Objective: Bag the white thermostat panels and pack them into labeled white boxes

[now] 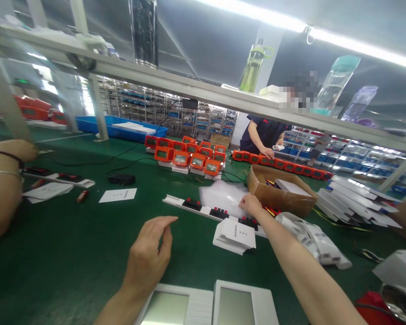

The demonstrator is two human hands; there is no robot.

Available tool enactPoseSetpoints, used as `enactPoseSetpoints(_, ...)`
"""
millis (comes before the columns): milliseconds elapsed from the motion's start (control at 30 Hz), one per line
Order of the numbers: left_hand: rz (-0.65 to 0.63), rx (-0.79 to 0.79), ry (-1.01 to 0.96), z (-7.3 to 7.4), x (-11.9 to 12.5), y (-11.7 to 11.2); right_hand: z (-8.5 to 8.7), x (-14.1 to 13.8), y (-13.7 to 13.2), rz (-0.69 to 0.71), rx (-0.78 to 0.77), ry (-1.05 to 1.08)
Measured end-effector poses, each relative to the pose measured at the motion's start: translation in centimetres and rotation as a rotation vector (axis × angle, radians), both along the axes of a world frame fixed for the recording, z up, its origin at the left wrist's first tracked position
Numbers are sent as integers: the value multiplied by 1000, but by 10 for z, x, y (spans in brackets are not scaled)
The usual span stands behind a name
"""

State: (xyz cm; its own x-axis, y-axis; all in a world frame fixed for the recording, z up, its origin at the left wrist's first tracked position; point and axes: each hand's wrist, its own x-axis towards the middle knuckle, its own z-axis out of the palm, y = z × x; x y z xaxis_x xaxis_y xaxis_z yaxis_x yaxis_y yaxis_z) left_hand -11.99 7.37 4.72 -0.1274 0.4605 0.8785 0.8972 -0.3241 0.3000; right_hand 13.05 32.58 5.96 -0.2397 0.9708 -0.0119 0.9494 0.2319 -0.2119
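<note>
a green table (71,253) fills the scene, with a shelf (189,83) across its far side. beyond, a co-worker (255,135) bends over a far row of orange-framed lamps (277,163); a second cluster of lamps (163,154) stands nearer, at the far middle. an open cardboard box (274,196) sits right of centre, and flat white cartons (355,203) lie to its right.

at the near edge lie two white devices with grey screens, the left device (201,300) and the right device (260,300), side by side. the clear plastic bags (216,194) lie flat in the middle, just left of the box. the right hand (252,205) reaches to their right edge, its fingertips drawn together and apparently pinching the film. the left hand (150,253) hovers nearer and to the left, fingers curved, thumb a little apart, holding nothing.

between the hands a white strip (172,200) carries black parts (192,204) with red bits; a stack of leaflets (235,234) overlaps its near right end.

judging by this, things look early on: both devices lie unbagged, black parts remain on the strip, and the leaflets are still stacked. whether any bag holds something, i cannot tell.
</note>
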Motion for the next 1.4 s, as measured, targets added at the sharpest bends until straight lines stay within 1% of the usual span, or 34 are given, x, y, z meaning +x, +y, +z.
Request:
enactPoseSetpoints(67,-4,-8,-21,0,1,0,4,3,0,-36,41,63)
enactPoseSetpoints(167,16,-47,-113,0,3,-1,18,7,-4,-60,118,189)
enactPoseSetpoints(233,18,-117,-241,2,5,-1,31,7,-10,-44,165,287)
enactPoseSetpoints(300,-31,-216,-419,5,7,-2,43,2,-21,-5,196,390)
enactPoseSetpoints(400,-226,-395,-686,11,11,-1,55,-18,-51,105,207,541)
enactPoseSetpoints(500,-398,-525,-801,13,17,0,57,-46,-94,245,198,648)
enactPoseSetpoints(633,-518,-590,-911,11,22,2,49,-81,-150,417,194,675)
enactPoseSetpoints(733,-525,-567,-1007,9,21,2,42,-95,-176,507,200,640)
enactPoseSetpoints(833,-499,-530,-1068,8,16,1,40,-99,-185,566,184,596)
enactPoseSetpoints(967,-463,-497,-1108,9,13,0,46,-94,-191,610,183,564)
enactPoseSetpoints(1067,-472,-469,-1138,10,14,2,49,-92,-198,666,224,495)
enactPoseSetpoints(1133,-486,-456,-1155,9,15,3,47,-93,-201,705,234,438)
enactPoseSetpoints(1200,-493,-445,-1171,8,14,4,43,-94,-202,716,197,452)
enactPoseSetpoints(1300,-503,-433,-1212,7,14,3,40,-95,-200,712,116,544)
enactPoseSetpoints(1400,-573,-430,-1278,11,14,1,43,-95,-195,703,11,618)
